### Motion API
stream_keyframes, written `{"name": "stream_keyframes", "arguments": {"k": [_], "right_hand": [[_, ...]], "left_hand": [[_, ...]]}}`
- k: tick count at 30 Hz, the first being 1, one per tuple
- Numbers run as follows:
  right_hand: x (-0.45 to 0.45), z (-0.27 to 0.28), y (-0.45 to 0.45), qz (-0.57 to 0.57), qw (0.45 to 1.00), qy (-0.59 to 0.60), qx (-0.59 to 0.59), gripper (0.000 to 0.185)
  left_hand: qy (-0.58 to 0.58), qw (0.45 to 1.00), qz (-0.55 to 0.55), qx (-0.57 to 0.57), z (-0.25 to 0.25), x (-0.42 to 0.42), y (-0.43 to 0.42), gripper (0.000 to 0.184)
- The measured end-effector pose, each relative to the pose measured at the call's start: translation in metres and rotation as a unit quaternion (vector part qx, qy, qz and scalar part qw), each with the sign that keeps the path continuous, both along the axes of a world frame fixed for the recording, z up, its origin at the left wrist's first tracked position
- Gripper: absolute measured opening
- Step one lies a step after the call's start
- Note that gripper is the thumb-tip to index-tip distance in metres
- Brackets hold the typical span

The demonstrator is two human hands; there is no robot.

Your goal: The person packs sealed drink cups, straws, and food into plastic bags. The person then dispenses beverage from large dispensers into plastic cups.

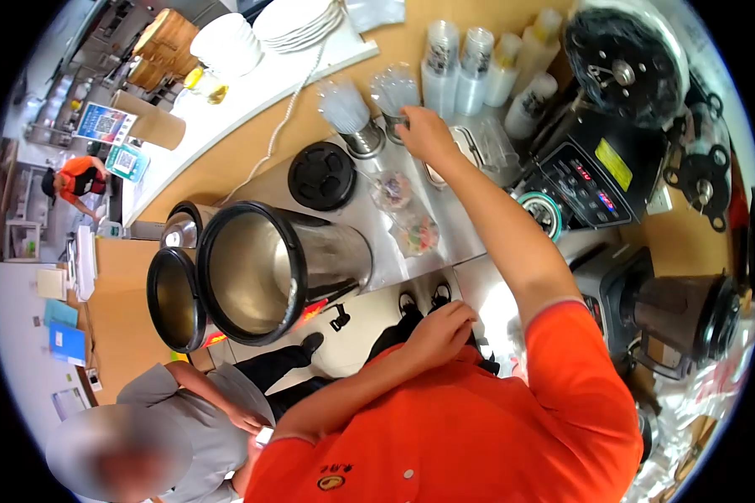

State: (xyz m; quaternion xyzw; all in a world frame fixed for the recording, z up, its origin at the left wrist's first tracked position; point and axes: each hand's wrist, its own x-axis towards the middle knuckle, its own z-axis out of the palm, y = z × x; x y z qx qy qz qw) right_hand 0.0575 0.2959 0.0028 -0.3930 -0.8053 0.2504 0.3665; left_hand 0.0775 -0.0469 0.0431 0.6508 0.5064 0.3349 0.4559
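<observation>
My right hand (426, 134) reaches across the steel counter to a metal holder (396, 126) filled with clear wrapped straws (394, 86). Its fingers are at the holder's edge, and what they pinch, if anything, is too small to make out. A second holder of straws (344, 105) stands just to the left. My left hand (445, 334) rests near my body, its fingers curled together, with nothing visible in it. Near the middle of the counter are a black round lid (321, 176) and small clear bags with colourful contents (415, 233).
Two large steel barrels (331, 247) (174, 298) stand at the left. Cup stacks (441, 75) line the back. A sealing machine (591, 172) and a blender (688, 314) are at the right. A person in grey (197, 411) sits at the lower left; another (80, 180) is farther off.
</observation>
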Motion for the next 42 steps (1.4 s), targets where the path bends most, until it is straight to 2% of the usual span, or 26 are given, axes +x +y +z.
{"name": "stream_keyframes", "arguments": {"k": [2, 6, 9, 20, 22, 23, 30, 32, 34, 38, 40, 41, 42], "right_hand": [[-0.04, -0.004, 0.026, -0.049, 0.987, -0.137, -0.062, 0.021], [-0.1, 0.008, 0.02, 0.018, 0.99, -0.137, -0.037, 0.021], [-0.134, -0.014, 0.029, -0.041, 0.996, -0.076, -0.005, 0.023], [-0.113, -0.034, 0.045, 0.05, 0.998, -0.035, -0.029, 0.017], [-0.112, -0.031, 0.046, 0.054, 0.994, -0.079, 0.053, 0.018], [-0.111, -0.03, 0.046, 0.053, 0.994, -0.079, 0.052, 0.018], [-0.104, -0.009, 0.037, 0.042, 0.999, -0.021, 0.027, 0.019], [-0.102, 0.001, 0.03, 0.046, 0.999, -0.002, 0.007, 0.019], [-0.105, 0.012, 0.024, 0.0, 0.997, 0.075, -0.01, 0.017], [-0.109, 0.018, 0.019, 0.005, 0.993, 0.12, -0.015, 0.018], [-0.113, 0.011, 0.023, 0.004, 0.971, 0.222, -0.09, 0.019], [-0.112, 0.008, 0.026, 0.006, 0.971, 0.223, -0.088, 0.019], [-0.108, 0.006, 0.028, 0.0, 0.981, 0.168, -0.093, 0.019]], "left_hand": [[0.014, 0.999, 0.042, -0.019, 0.008, -0.023, -0.007, 0.013], [-0.003, 0.985, 0.151, -0.085, 0.01, -0.049, -0.022, 0.012], [-0.02, 0.979, 0.176, -0.102, 0.004, -0.059, -0.03, 0.014], [-0.034, 0.98, 0.174, -0.087, -0.005, -0.065, -0.028, 0.011], [-0.031, 0.98, 0.172, -0.09, -0.005, -0.065, -0.028, 0.012], [-0.032, 0.98, 0.174, -0.087, -0.005, -0.065, -0.028, 0.012], [-0.049, 0.976, 0.174, -0.126, -0.003, -0.064, -0.032, 0.013], [-0.048, 0.979, 0.176, -0.096, -0.007, -0.063, -0.033, 0.011], [-0.048, 0.981, 0.176, -0.068, -0.006, -0.064, -0.034, 0.01], [-0.052, 0.977, 0.178, -0.106, 0.002, -0.064, -0.037, 0.01], [-0.053, 0.975, 0.175, -0.127, 0.006, -0.064, -0.038, 0.01], [-0.056, 0.974, 0.178, -0.125, 0.007, -0.064, -0.038, 0.01], [-0.059, 0.974, 0.18, -0.125, 0.007, -0.064, -0.04, 0.01]]}}
